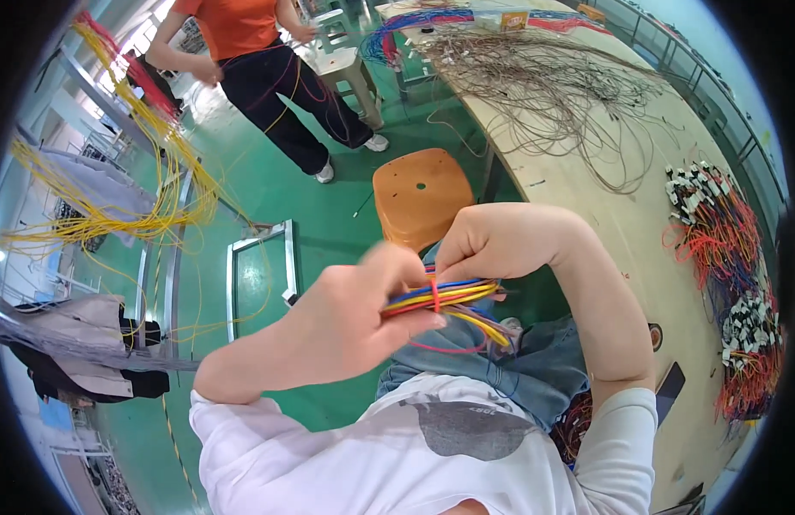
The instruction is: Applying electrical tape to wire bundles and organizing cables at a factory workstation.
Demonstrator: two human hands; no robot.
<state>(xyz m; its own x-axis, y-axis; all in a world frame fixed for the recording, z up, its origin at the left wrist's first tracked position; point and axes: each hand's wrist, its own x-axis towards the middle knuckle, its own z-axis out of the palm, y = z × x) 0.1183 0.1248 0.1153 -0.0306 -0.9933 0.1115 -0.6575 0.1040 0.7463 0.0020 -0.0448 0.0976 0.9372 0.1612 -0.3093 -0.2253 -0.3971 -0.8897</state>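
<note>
A coiled bundle of wires (466,294) in yellow, blue, red and darker colours is held over my lap. My left hand (350,309), slightly blurred, is closed around the bundle's left side, with the thumb beneath it. A narrow red tie (436,296) goes round the bundle. My right hand (509,240) bends in from above, thumb and finger pinched at the tie's upper end. Its fingertips partly cover that end. Loose wire loops hang under the bundle, one of them pinkish red.
An orange stool (423,193) stands ahead. On the right, a long table (578,210) bears tangled brown wires (561,86) and harnesses with white connectors (749,330). Yellow wires (170,202) hang from a rack at left. A person in an orange top (239,30) stands beyond the stool.
</note>
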